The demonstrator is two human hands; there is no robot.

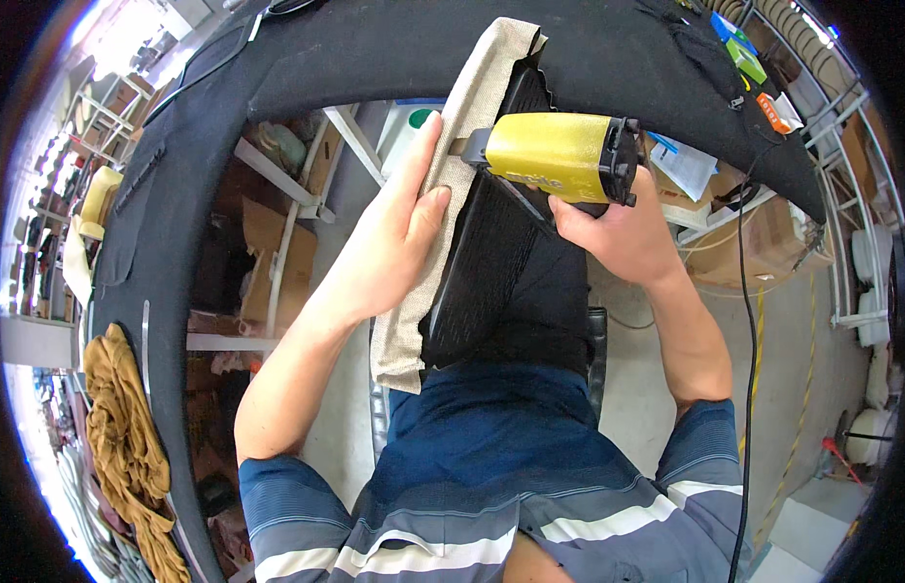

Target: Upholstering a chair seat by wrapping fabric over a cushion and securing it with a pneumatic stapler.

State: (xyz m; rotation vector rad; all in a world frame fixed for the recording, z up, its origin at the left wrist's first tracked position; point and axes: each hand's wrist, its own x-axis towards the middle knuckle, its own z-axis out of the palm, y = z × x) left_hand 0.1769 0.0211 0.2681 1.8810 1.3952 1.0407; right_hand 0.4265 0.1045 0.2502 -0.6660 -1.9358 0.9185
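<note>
A long panel piece (482, 78) stands tilted across my lap, its far end at the edge of the black-covered table. Beige woven fabric wraps one face, and a black ribbed surface (472, 291) shows on the other. My left hand (399, 228) grips the fabric-covered side, thumb and a finger lying along the beige cloth and the other fingers partly hidden. In my right hand (623, 228) is a yellow and black staple gun (550, 151), held by its handle. Its nose meets the fabric just beyond my left thumb; whether it presses there I cannot tell.
The black-covered table (375, 58) curves around me in front and on the left. A brown cloth (127, 428) lies at left. Small boxes (778, 112) sit at far right. A black cord (749, 369) hangs at my right, near a cardboard box (754, 243) and a wire rack (856, 194).
</note>
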